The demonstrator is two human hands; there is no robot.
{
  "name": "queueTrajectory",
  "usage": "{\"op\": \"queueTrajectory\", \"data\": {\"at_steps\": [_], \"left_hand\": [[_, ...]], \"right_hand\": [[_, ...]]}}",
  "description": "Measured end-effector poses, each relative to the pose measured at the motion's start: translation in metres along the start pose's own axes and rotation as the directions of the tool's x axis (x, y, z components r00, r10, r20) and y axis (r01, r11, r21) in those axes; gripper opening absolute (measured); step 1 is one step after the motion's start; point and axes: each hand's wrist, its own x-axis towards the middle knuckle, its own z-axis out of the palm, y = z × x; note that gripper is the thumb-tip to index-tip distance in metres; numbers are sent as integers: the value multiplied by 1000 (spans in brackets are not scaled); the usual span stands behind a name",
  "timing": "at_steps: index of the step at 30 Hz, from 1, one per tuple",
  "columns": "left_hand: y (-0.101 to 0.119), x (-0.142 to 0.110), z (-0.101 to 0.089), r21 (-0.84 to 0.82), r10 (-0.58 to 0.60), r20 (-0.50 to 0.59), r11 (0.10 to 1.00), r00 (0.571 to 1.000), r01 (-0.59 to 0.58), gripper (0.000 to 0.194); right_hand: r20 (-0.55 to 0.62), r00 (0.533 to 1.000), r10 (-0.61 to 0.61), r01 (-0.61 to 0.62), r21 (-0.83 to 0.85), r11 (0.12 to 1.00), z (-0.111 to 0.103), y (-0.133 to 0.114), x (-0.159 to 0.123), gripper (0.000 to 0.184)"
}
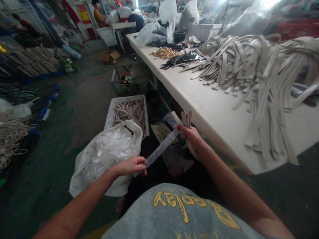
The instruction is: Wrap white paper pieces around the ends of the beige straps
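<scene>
Between my two hands stretches a translucent plastic strip [161,147]. My left hand [136,165] pinches its lower end, over my lap and beside the white sack. Its upper end meets my right hand [189,133], which is closed round several beige webbing straps [184,119]. Their cut ends stick up above my fingers, and one strap hangs below that hand. My right hand is just off the table's front edge. Crumpled clear plastic pieces [112,142] fill the open white sack [82,166] at my left.
A white crate [109,114] with beige straps stands behind the sack. On the long table [199,106] lie a big heap of beige straps [259,73], gold-coloured small parts [166,53] and plastic bags. A person [99,15] sits at the far left back.
</scene>
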Motion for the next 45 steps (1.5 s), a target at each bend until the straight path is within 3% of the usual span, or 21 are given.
{"op": "queueTrajectory", "data": {"at_steps": [5,17,19,21,24,27,32,35,37,41,45], "left_hand": [[-4,11,1,89,-106,111,991,988,96,13],[2,19,4,56,-129,248,991,960,119,10],[0,22,5,-85,-111,196,988,974,130,14],[-3,29,7,-311,-99,69,943,993,116,19],[-8,43,12,-632,-125,-124,775,984,19,24],[-8,60,21,-807,-182,-224,585,957,-78,17],[-1,87,39,-904,-310,-306,390,900,-172,11],[6,98,46,-911,-337,-350,341,874,-233,10],[11,102,49,-911,-335,-360,325,870,-252,12],[17,105,56,-914,-325,-341,335,882,-230,15],[16,107,61,-911,-300,-342,340,891,-236,12]], "right_hand": [[-13,999,-33,33,-31,999,2,-5,2,45],[-20,999,-26,25,-86,996,2,-11,7,47],[-56,998,2,-8,-110,994,-2,-5,10,49],[-94,995,28,-41,-140,989,-9,5,12,47],[-114,993,36,-57,-187,981,-22,21,7,41],[-108,993,45,-69,-226,972,-33,33,-12,37],[4,995,100,-95,-275,957,-34,41,-76,43],[85,983,161,-124,-339,933,-23,37,-115,45],[151,978,145,-67,-430,901,-14,31,-132,44],[239,969,63,99,-610,786,5,22,-139,39],[226,972,69,118,-716,688,14,25,-131,36]]}}
